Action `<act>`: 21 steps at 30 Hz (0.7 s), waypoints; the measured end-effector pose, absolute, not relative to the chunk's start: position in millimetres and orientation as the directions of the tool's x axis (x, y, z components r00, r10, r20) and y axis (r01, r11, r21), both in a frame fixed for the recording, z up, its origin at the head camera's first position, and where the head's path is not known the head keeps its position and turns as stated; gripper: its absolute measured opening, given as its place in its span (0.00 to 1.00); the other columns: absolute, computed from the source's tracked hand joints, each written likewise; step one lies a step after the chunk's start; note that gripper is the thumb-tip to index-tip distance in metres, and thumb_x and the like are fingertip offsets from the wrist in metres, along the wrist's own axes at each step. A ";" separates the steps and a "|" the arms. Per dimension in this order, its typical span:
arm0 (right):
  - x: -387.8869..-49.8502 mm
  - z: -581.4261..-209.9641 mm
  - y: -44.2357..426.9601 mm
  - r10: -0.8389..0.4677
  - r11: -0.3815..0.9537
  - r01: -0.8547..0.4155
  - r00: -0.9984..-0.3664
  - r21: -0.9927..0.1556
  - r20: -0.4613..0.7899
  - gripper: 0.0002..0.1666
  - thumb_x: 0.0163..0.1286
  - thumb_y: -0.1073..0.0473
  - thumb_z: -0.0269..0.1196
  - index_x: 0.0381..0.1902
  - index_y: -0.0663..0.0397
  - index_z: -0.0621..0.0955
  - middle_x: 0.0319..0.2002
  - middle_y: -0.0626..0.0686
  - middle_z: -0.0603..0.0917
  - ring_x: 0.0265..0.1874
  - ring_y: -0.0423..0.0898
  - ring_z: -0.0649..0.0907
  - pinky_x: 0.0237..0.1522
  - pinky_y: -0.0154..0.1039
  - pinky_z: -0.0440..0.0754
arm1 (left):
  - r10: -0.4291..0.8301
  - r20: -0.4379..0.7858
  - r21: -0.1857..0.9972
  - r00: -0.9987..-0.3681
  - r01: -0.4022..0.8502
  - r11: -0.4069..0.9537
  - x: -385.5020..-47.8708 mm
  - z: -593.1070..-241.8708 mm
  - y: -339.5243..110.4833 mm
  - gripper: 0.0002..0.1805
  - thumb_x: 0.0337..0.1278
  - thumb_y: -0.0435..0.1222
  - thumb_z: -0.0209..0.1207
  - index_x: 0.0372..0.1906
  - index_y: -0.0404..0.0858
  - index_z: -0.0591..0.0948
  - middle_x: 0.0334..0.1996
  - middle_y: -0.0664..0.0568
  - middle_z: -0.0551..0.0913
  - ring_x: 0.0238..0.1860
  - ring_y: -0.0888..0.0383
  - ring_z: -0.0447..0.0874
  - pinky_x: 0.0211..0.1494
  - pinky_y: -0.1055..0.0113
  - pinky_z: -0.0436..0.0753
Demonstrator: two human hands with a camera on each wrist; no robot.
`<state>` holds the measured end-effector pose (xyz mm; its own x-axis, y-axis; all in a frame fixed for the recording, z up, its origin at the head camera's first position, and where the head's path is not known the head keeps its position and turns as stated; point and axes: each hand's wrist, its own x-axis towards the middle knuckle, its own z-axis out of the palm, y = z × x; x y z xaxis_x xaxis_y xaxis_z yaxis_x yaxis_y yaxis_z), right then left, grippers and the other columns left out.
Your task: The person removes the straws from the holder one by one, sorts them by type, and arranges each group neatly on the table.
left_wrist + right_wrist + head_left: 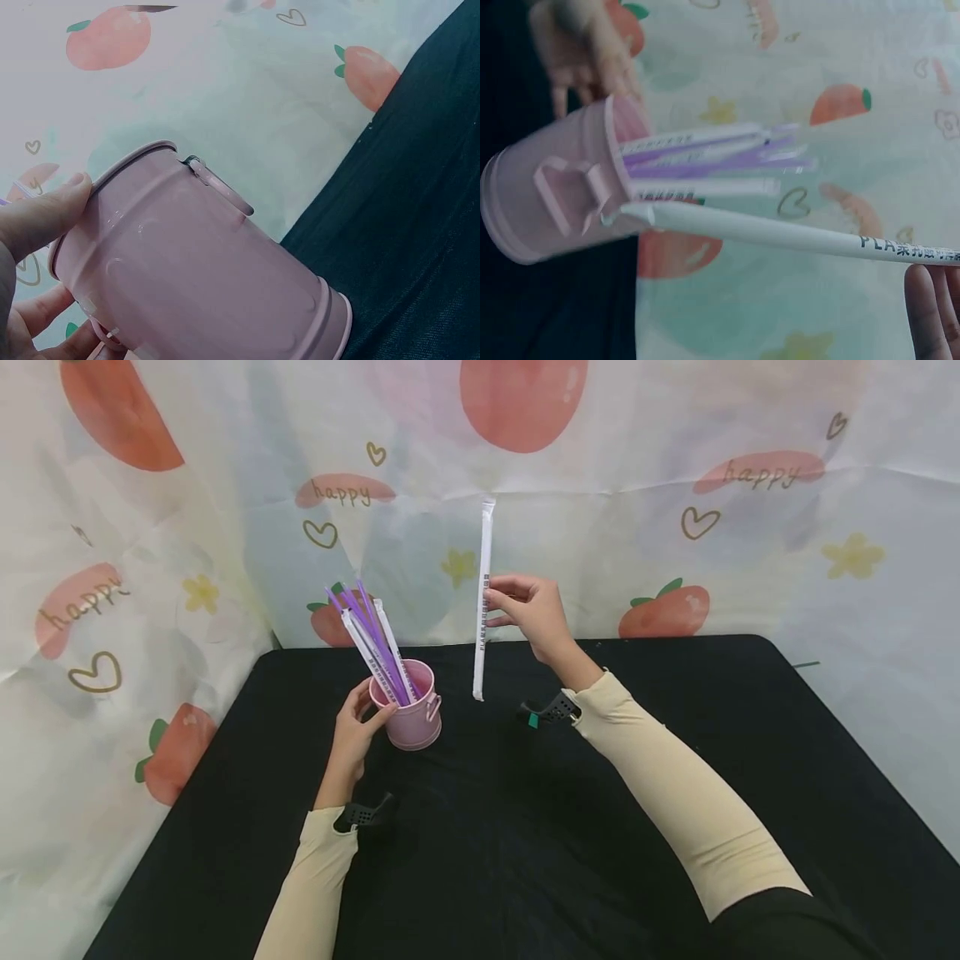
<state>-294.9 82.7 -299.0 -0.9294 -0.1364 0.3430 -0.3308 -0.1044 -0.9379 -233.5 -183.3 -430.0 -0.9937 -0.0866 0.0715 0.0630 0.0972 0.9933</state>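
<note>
A pink bucket (415, 727) with small side handles stands on the black table, holding several purple straws (372, 625) and white wrapped straws. My left hand (352, 727) grips its left side, thumb at the rim; in the left wrist view the thumb lies on the edge of the bucket (202, 255). To the right, my right hand (532, 614) pinches a white paper-wrapped straw (482, 635) near its middle, upright in the air. The right wrist view shows printed letters on this straw (780, 231) and the fingers (928, 307) at its far part.
The black table (465, 860) reaches back to a hanging cloth (585, 543) printed with peaches, hearts and flowers. Black bands (365, 814) sit on both wrists.
</note>
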 end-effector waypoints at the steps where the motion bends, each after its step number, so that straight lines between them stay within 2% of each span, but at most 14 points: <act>1: -293.9 -301.5 87.8 -0.141 -0.097 -0.319 -0.933 -0.943 0.330 0.15 0.62 0.68 0.62 0.46 0.72 0.79 0.30 0.44 0.85 0.30 0.41 0.85 0.31 0.36 0.86 | -0.088 0.071 0.993 -0.994 0.062 0.097 -233.2 -430.2 -183.5 0.34 0.57 0.35 0.61 0.69 0.39 0.62 0.67 0.43 0.65 0.70 0.49 0.59 0.73 0.47 0.57; 9: -282.3 -320.0 125.3 -0.166 0.033 -0.236 -0.960 -0.971 0.228 0.22 0.63 0.65 0.62 0.51 0.76 0.76 0.30 0.41 0.84 0.30 0.37 0.84 0.32 0.33 0.85 | -0.093 0.071 0.993 -0.993 0.062 0.096 -232.6 -428.7 -182.9 0.35 0.57 0.36 0.62 0.69 0.41 0.62 0.67 0.43 0.65 0.70 0.49 0.59 0.73 0.48 0.57; 21: -265.2 -362.1 164.2 -0.158 0.136 -0.133 -0.981 -0.982 0.111 0.23 0.65 0.63 0.61 0.52 0.77 0.74 0.29 0.38 0.84 0.30 0.35 0.84 0.32 0.33 0.85 | -0.077 0.026 0.997 -0.997 0.020 0.078 -234.9 -427.5 -183.3 0.35 0.58 0.35 0.60 0.70 0.39 0.60 0.69 0.41 0.62 0.71 0.47 0.56 0.74 0.48 0.55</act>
